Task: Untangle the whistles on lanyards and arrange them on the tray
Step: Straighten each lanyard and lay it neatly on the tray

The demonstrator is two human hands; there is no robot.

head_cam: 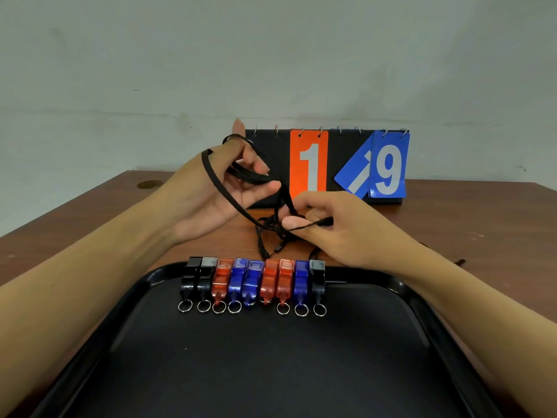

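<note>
Several whistles (pixel 253 282), black, red and blue, lie in a row along the far rim of the black tray (pixel 422 300), each with a metal ring toward me. Above the table beyond the tray, a tangle of black lanyards (pixel 265 233) hangs between my hands. My left hand (pixel 217 188) is raised, with cords looped round its fingers and a bundle of them pinched between thumb and fingers. My right hand (pixel 328 224) pinches a single thin cord, pulled taut to the right. Loose cord ends trail down onto the table by the tray's rim.
A flip scoreboard (pixel 325 167) stands at the back of the brown wooden table (pixel 90 212), showing an orange 1 and a blue 9, close behind my hands. A pale wall rises behind it. A dark cord end lies on the table at the far right (pixel 459 262).
</note>
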